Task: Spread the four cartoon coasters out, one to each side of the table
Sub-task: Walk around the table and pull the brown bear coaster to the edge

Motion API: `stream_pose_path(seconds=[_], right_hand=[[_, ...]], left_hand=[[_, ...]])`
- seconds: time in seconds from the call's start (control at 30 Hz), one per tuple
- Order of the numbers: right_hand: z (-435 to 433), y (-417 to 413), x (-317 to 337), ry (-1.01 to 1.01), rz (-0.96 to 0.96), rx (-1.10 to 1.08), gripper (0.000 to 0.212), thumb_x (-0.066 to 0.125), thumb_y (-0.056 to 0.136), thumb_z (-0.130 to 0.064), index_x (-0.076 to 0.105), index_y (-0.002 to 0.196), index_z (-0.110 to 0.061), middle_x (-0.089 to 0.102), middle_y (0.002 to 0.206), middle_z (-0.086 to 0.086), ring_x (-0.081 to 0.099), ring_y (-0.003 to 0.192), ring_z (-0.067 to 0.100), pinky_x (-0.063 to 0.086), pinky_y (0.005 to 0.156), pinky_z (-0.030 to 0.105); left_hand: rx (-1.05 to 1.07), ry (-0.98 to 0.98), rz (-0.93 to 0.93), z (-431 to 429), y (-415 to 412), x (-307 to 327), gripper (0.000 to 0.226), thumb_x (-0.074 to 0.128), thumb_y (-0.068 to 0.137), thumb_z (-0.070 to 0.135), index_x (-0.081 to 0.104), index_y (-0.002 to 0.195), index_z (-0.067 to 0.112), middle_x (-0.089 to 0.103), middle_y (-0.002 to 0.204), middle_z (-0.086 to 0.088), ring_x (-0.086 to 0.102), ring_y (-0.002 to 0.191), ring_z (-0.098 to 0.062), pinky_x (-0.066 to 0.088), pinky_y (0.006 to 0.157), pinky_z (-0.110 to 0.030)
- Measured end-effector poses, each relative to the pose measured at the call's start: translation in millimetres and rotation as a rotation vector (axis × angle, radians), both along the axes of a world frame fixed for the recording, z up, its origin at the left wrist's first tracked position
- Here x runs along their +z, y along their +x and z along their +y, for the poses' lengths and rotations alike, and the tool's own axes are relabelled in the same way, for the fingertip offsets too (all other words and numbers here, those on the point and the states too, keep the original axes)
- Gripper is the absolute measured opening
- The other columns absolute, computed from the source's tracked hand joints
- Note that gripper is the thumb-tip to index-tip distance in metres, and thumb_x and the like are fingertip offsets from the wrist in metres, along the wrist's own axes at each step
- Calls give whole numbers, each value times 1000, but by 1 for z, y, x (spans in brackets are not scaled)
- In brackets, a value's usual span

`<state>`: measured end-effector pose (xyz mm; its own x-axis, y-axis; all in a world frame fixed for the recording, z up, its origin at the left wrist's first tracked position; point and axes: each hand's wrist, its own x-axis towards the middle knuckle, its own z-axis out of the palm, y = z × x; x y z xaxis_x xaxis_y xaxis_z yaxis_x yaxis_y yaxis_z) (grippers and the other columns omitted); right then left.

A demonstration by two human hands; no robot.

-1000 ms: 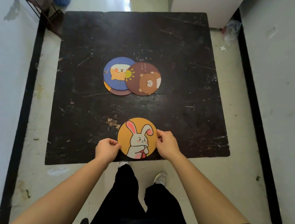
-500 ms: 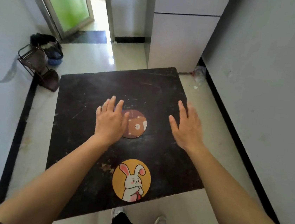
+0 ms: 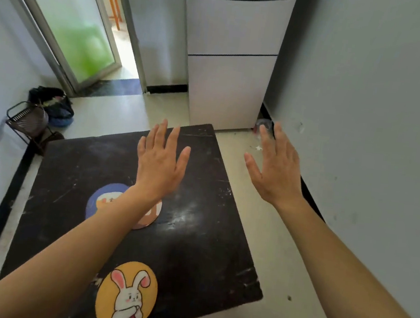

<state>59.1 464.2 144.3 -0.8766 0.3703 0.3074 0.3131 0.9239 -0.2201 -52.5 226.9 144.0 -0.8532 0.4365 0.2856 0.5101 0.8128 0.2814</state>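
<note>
Coasters: three visible on surface (image 3: 208, 237). Rabbit coaster (image 3: 126, 295) at near edge; two overlapping beyond it, partly behind forearm. Both hands, left (image 3: 160, 163), right (image 3: 275, 171), spread, empty.

rabbit coaster (image 3: 126, 296) near table (image 3: 206, 250) edge, others mid-table

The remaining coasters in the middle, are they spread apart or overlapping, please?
Overlapping: the blue coaster and brown coaster lie together mid-table, partly hidden under the left forearm.
</note>
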Motion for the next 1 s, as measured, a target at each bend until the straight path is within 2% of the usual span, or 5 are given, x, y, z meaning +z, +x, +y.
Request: stream_pose_path(seconds=[0.23, 0.43, 0.73, 0.9, 1.0], right_hand=[[136, 25, -10, -91, -45, 135, 74, 34, 99, -58, 6, 158, -23, 5, 167, 13, 13, 153, 31, 23, 121, 52], [206, 22, -1, -96, -120, 229, 73, 32, 100, -57, 6, 159, -23, 4, 167, 12, 10, 153, 30, 17, 123, 50], [237, -74, -20, -78, -175, 428, 74, 33, 99, -58, 2, 158, -26, 3, 168, 9, 13, 153, 28, 18, 121, 46], [239, -152, -36, -40, -270, 527, 75, 33, 99, -59, 1, 158, -26, 1, 168, 7, 12, 153, 27, 19, 121, 46], [229, -202, -37, -8, -284, 609, 74, 35, 99, -58, 5, 158, -25, 3, 168, 8, 15, 153, 28, 20, 120, 45]], left_hand=[[207, 9, -60, 116, 56, 0, 60, 34, 101, 46, 31, 151, 15, 19, 163, -14, 16, 151, -31, 17, 120, -54], [269, -84, -93, 184, 84, 3, 62, 28, 100, 50, 26, 153, 17, 14, 164, -12, 12, 152, -30, 15, 121, -53], [409, -48, -192, 224, 51, -34, 62, 27, 101, 50, 22, 154, 19, 9, 165, -11, 7, 153, -28, 13, 122, -53], [500, -54, -310, 229, -1, -59, 65, 22, 100, 53, 18, 155, 19, 4, 166, -10, 3, 153, -28, 11, 122, -54], [580, -46, -302, 217, -34, -54, 65, 21, 100, 52, 18, 155, 18, 5, 166, -11, 4, 153, -29, 13, 122, -54]])
